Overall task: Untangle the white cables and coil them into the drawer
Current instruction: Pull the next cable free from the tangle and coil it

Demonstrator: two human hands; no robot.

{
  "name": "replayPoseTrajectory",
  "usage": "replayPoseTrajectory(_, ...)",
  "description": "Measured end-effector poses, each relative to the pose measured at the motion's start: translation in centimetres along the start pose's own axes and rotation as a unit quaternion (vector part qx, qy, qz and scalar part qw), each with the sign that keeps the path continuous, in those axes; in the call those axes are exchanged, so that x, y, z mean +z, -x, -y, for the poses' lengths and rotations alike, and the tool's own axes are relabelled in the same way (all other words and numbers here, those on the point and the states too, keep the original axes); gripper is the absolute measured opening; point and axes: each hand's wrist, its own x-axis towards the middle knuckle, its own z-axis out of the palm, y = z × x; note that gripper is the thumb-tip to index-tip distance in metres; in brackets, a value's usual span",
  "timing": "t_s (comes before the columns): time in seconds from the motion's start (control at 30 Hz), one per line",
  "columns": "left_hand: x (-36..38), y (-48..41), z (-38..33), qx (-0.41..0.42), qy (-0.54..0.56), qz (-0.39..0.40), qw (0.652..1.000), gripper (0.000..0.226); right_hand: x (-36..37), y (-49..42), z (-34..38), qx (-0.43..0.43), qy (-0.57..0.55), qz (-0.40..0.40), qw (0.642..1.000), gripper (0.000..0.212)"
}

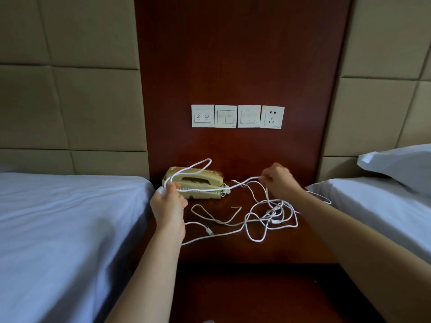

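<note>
Your left hand curls its fingers round a loop of the cables, held up in front of the phone. Your right hand pinches the same strand, which stretches between both hands. The rest lies tangled on the nightstand, below your right wrist.
</note>
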Motion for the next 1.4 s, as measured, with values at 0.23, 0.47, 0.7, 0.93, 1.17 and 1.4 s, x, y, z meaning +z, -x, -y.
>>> replayPoseTrajectory(0.23, -1.7, -1.6, 0.4, 0.006, -0.034, -0.037, 0.999, 0.027, -2.3, -1.5, -2.5, 0.119, -0.004, -0.045, 0.992, 0.03)
replayPoseTrajectory(0.47, -2.0, -2.2, 0.9, -0.008, -0.051, -0.072, 0.996, 0.029, -2.5, -2.7, -3.0, 0.209, -0.166, -0.005, 0.964, 0.048)
replayPoseTrajectory(0.7, -0.4, -1.0, 2.4, -0.029, -0.18, 0.007, 0.983, 0.024, -1.5, -1.1, 1.6, -0.038, -0.095, 0.12, 0.988, 0.02)
replayPoseTrajectory(0.93, 2.4, 1.4, 3.8, -0.015, -0.214, 0.089, 0.973, 0.026, -0.3, 0.3, 6.2, -0.201, 0.105, 0.209, 0.951, 0.026)
replayPoseTrajectory(1.17, 2.5, 2.5, 4.0, 0.048, -0.307, 0.235, 0.921, 0.039, -0.1, 1.2, 5.9, -0.226, 0.173, 0.174, 0.943, 0.024)
replayPoseTrajectory(1.4, 3.0, 2.7, 3.7, 0.119, -0.359, 0.294, 0.878, 0.036, 0.3, 1.0, 4.8, -0.215, 0.196, 0.112, 0.95, 0.025)
